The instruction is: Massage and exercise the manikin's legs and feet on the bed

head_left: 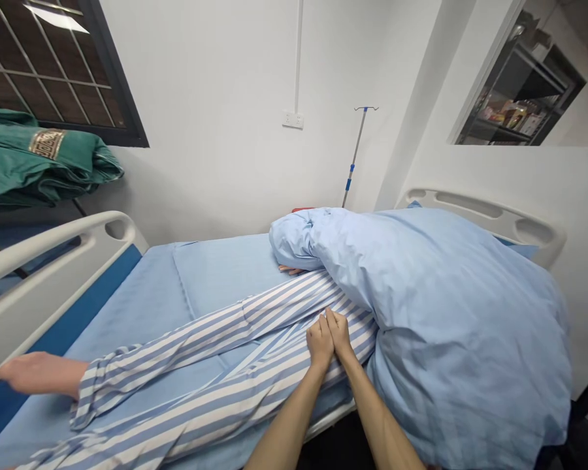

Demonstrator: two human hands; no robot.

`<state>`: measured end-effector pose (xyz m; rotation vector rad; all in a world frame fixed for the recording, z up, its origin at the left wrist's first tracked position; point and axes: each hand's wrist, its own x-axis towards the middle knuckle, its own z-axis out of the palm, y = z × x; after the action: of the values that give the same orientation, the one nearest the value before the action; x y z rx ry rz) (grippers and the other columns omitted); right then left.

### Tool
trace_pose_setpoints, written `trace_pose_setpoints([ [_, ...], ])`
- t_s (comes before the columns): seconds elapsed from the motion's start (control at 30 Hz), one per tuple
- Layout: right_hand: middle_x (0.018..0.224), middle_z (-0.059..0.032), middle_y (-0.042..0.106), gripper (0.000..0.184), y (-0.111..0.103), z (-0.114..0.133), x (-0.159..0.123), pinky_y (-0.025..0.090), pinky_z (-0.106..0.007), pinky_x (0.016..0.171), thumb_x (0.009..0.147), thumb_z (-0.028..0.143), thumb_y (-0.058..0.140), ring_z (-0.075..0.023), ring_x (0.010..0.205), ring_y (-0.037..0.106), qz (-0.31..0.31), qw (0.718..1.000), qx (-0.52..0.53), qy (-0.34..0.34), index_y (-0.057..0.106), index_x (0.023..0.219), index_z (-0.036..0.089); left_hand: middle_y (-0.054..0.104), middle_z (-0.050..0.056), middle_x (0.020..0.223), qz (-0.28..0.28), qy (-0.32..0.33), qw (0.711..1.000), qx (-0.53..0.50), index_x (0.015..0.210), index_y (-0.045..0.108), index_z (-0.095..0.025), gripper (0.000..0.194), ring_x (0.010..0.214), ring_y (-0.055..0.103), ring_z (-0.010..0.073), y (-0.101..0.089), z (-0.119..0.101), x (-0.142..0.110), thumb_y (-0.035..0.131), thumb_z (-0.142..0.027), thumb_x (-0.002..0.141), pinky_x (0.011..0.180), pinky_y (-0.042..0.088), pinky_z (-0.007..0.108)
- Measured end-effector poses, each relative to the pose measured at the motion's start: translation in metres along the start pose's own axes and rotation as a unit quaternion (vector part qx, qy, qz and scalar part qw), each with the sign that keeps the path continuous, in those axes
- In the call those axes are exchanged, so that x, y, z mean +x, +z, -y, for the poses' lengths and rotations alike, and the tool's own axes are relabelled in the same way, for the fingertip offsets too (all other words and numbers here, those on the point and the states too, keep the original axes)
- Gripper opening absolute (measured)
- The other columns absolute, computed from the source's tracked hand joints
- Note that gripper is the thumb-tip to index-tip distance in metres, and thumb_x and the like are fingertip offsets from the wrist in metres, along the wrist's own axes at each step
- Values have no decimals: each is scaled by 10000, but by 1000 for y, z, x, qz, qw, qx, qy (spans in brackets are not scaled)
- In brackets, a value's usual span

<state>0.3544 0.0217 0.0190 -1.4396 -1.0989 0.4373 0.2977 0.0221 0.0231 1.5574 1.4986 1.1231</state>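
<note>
My left hand (319, 341) and my right hand (340, 329) are both closed into fists, pressed side by side. They rest over the upper thigh of the blue-and-white striped trousers (255, 372) worn by a figure lying on the bed. Whatever the curled fingers may hold is hidden beneath them. Just right of my hands, a light blue quilt (436, 281) lies bunched over the figure's upper body and head end. Fingers of the figure's hand (290, 269) peek out under the quilt's edge. One bare foot (44, 373) points to the left.
The bed has a white footboard (102, 228) at left and a headboard (480, 205) at right. An IV pole (357, 153) stands behind it by the wall. Folded green cloth (44, 156) lies at far left under a barred window. A shelf (519, 98) shows through an opening.
</note>
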Motion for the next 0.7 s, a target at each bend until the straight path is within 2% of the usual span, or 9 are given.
trace_pose_setpoints([
  [0.1,464,39,390,564,-1,2,3,279,-248,482,854,676,402,-106,504,323,29,1000,-8,-4,355,513,229,737,154,750,18,6,1000,2,652,669,-176,547,694,676,199,-2,7,-2,269,-342,986,651,418,281],
  [0.23,467,33,405,546,-13,11,14,248,-255,499,881,604,407,-107,505,332,90,993,-71,-35,388,500,214,730,151,734,35,8,999,7,617,642,-185,534,708,666,202,-5,3,0,277,-317,984,677,423,285],
  [0.3,468,36,387,539,-19,13,17,235,-260,509,888,581,411,-106,507,329,100,990,-88,-52,370,494,215,721,137,711,44,22,999,20,596,624,-192,502,691,651,193,-6,1,0,308,-292,973,682,415,282],
  [0.5,473,31,404,539,-20,1,6,249,-263,516,903,588,381,-105,507,315,53,996,-58,-52,373,512,217,678,94,626,36,22,999,12,542,578,-205,502,614,588,167,-5,0,0,334,-322,965,629,382,270],
  [0.7,515,24,407,539,-23,-2,6,292,-276,526,883,646,385,-115,540,329,25,1000,1,-19,369,550,223,604,62,542,43,38,998,-36,489,508,-211,559,529,506,146,4,-16,2,287,-362,980,571,343,280],
])
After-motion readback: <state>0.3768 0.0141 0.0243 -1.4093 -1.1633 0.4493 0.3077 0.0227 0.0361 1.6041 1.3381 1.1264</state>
